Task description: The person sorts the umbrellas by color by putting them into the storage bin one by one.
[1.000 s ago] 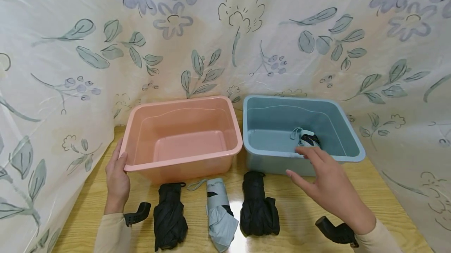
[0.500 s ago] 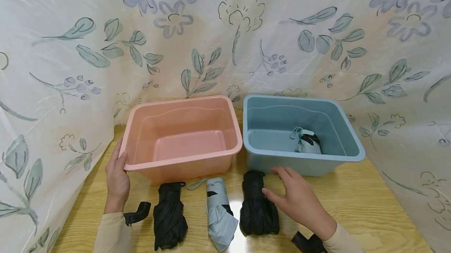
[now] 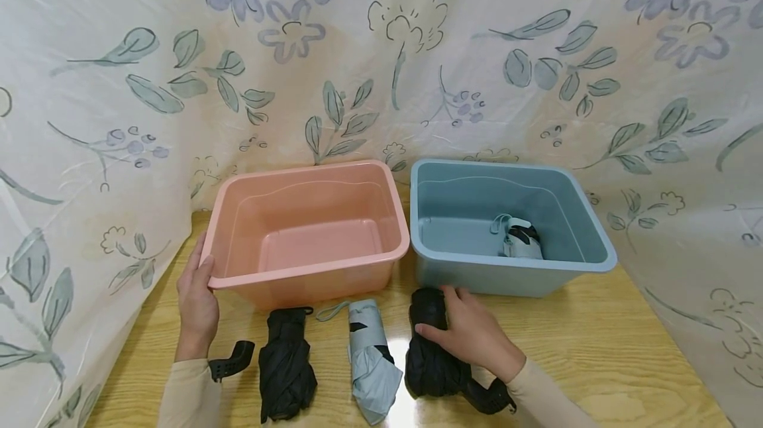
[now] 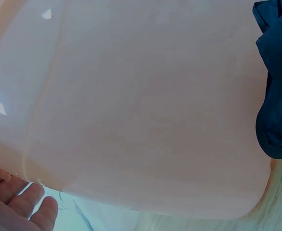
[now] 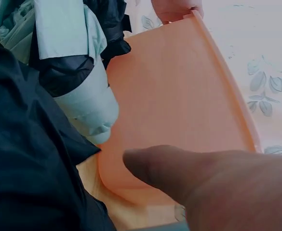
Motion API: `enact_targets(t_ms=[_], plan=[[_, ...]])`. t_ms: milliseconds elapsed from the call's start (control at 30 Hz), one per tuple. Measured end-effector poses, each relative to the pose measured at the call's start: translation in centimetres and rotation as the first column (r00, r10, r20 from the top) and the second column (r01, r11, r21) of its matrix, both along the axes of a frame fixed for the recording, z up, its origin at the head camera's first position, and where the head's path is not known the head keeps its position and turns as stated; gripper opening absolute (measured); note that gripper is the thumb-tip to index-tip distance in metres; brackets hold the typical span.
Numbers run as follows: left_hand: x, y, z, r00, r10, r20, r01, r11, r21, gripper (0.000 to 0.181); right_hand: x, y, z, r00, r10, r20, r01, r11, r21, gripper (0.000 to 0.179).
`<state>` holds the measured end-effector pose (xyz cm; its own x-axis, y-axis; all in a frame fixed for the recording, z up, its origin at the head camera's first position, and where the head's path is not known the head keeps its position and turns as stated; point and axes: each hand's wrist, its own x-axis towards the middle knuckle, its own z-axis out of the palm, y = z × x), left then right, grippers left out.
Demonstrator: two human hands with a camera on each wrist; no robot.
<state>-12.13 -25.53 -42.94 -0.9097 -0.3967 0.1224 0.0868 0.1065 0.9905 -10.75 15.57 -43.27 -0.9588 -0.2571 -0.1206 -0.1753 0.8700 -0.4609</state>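
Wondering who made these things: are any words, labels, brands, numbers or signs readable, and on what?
None can be read. The pink bin, blue bin, black umbrellas and pale blue umbrellas show no lettering; the backdrop has only plant drawings.
Black wrist devices: too small to tell.

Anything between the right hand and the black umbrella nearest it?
Nothing visible: the right hand is right at the black umbrella. The pale blue umbrella lies apart, to its left, out of the way.
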Motion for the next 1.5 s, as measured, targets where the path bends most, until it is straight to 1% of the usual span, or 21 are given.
enact_targets(t_ms=[100, 300, 500, 767, 1000, 1200, 1333, 1433, 1500], plan=[[0.0, 0.0, 0.0, 1.0, 0.001, 0.0, -0.001, 1.0, -0.001, 0.049, -0.3, -0.5, -0.3, 0.999, -0.003, 0.046, 0.003, 1.0, 0.001, 0.091], [-0.1, 0.1, 0.0, 1.0, 0.001, -0.005, -0.001, 1.0, -0.004, 0.049, -0.9, -1.1, -1.1, 0.996, -0.001, 0.091, 0.001, 1.0, -0.001, 0.095], [-0.1, 0.1, -0.1, 1.0, 0.001, -0.008, -0.002, 1.0, -0.01, 0.049, -1.5, -1.7, -1.6, 0.993, 0.002, 0.118, -0.003, 1.0, 0.012, 0.096], [-0.4, -0.2, 0.0, 1.0, -0.007, -0.001, 0.007, 1.0, -0.008, 0.049, -2.4, -2.6, -2.3, 0.989, -0.009, 0.144, 0.002, 0.999, 0.052, 0.099], [-0.8, -0.4, 0.0, 1.0, -0.01, 0.002, 0.01, 1.0, -0.007, 0.049, -2.8, -2.9, -2.6, 0.992, -0.016, 0.127, 0.007, 0.998, 0.069, 0.099], [-0.7, -0.3, 0.1, 1.0, -0.01, -0.002, 0.01, 1.0, -0.013, 0.049, -2.9, -2.8, -2.8, 0.993, -0.004, 0.115, -0.004, 0.998, 0.069, 0.094], [-0.6, -0.2, 0.1, 0.999, -0.012, -0.033, 0.012, 1.0, 0.012, 0.049, -2.8, -2.7, -2.8, 0.994, 0.001, 0.113, -0.004, 1.0, 0.026, 0.093], [-0.5, -0.1, 0.1, 0.998, -0.01, -0.054, 0.013, 0.999, 0.039, 0.049, -2.5, -2.5, -2.9, 0.995, 0.013, 0.1, -0.01, 1.0, -0.024, 0.092], [-0.5, -0.2, 0.0, 0.998, -0.008, -0.055, 0.01, 0.999, 0.041, 0.049, -2.4, -2.5, -2.9, 0.996, 0.022, 0.091, -0.018, 0.999, -0.05, 0.091]])
